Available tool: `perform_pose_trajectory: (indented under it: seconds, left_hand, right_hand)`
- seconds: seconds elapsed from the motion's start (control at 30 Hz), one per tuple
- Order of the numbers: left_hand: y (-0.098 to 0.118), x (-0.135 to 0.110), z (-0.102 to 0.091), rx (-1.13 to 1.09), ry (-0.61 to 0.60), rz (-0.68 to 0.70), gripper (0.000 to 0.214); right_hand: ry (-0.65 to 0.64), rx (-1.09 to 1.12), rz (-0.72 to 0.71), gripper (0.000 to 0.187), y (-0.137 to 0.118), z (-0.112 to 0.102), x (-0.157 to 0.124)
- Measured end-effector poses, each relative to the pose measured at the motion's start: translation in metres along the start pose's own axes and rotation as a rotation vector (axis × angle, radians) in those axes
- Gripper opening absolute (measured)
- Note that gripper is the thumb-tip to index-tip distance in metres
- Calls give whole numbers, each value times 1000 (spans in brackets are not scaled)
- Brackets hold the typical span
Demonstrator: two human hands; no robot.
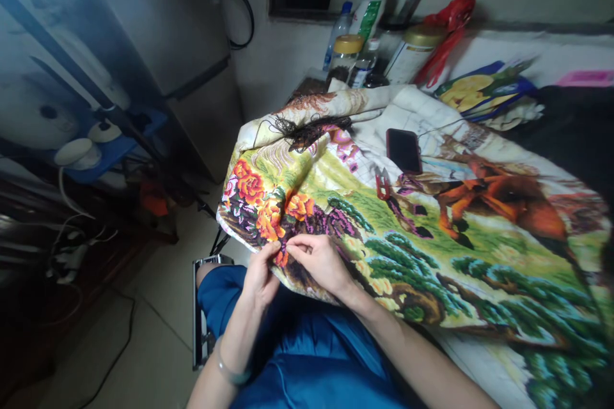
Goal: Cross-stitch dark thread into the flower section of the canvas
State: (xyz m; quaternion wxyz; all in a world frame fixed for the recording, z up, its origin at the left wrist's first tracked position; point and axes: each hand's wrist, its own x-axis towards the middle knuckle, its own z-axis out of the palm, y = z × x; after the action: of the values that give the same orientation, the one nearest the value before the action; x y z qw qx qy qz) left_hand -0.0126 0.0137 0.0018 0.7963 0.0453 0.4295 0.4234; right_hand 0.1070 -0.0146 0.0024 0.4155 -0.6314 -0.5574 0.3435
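A large embroidered cloth [330, 185] with flowers, trees and a horse is draped over the table and down toward my lap. My left hand [261, 271] grips its near edge, thumb on top beside the orange flowers. Just to the right, my right hand [319, 259] is closed in a pinch over the same spot; what the fingertips hold is too small to make out. Farther up the cloth lie a bundle of dark thread [311, 131], small red thread snips [382, 184] and a dark phone [403, 151] with a cable.
Bottles and jars [348, 51] stand at the back against the wall, near a red plastic bag [448, 25]. A blue and yellow packet [480, 89] lies at the back right. On the left are a refrigerator [163, 25] and a blue shelf [115, 150].
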Motion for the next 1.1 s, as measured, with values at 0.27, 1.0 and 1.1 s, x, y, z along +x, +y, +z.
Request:
perform_pose_trajectory:
  seconds: [0.27, 1.0, 1.1]
  left_hand:
    - [0, 1, -2, 23, 16, 5, 19]
    - [0, -1, -1, 6, -6, 28, 19]
    - [0, -3, -1, 7, -23, 39, 20]
  right_hand:
    - [0, 29, -33, 16, -1, -1, 2]
    - [-4, -239, -261, 23, 2, -8, -1]
    - [50, -208, -277, 21, -6, -3, -1]
